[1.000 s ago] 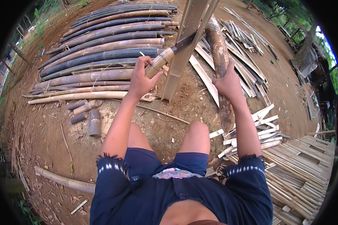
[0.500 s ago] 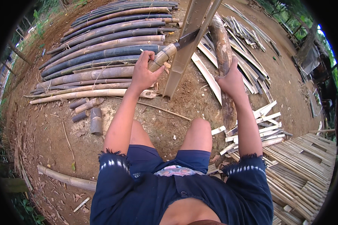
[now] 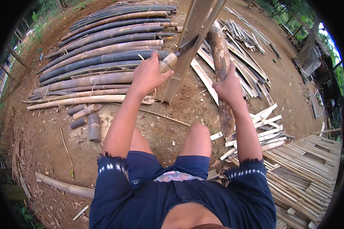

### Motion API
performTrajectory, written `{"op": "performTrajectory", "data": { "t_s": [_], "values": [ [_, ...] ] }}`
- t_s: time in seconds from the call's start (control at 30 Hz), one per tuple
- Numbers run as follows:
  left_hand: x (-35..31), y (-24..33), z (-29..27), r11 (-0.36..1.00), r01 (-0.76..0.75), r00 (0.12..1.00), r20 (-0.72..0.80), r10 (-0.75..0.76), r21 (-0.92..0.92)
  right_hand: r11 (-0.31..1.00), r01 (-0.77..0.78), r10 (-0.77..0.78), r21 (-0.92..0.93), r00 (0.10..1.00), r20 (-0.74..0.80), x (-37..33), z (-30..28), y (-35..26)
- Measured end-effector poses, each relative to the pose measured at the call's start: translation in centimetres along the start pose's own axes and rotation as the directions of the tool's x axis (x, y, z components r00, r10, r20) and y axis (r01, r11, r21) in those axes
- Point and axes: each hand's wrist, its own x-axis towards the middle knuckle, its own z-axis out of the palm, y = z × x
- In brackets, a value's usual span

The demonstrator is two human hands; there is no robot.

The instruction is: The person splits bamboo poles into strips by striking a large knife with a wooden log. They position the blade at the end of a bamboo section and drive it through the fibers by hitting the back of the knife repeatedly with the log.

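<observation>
My left hand [image 3: 151,73] is closed around the bamboo handle [image 3: 169,61] of a large knife. The dark knife blade [image 3: 188,44] lies across a long split bamboo pole [image 3: 174,82], lodged at its split. That pole slants up and away, its lower end near the ground in front of my knees. My right hand [image 3: 230,87] grips a thick brown wooden log [image 3: 220,49], with the thumb on its near side and the other fingers partly hidden behind it. The log stretches from beside my right knee to the far side.
Several whole bamboo poles [image 3: 103,57] lie in rows at the far left. Short bamboo pieces [image 3: 94,128] rest nearer. Split strips [image 3: 250,76] are spread beyond the log, and pale offcuts [image 3: 265,129] are heaped beside a slatted bamboo panel [image 3: 305,164] at right.
My left hand has shifted slightly forward and right on the knife handle, covering more of it. My right hand still holds the log. The whole view has shifted slightly.
</observation>
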Motion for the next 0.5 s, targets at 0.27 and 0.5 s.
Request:
{"op": "performTrajectory", "data": {
  "t_s": [0.27, 0.5],
  "values": [
    [0.3, 0.9, 1.7, 0.999, 0.010, 1.000, -0.016, -0.011, -0.045, 0.999, -0.032, 0.032, 0.005, 0.999, -0.023, -1.1, 0.0, 2.4],
    [0.8, -1.2, 1.8, 1.000, -0.005, 0.992, -0.128, 0.001, -0.025, 0.998, -0.061, 0.060, 0.005, 0.995, 0.083, -1.7, -0.5, 1.3]
  ]
}}
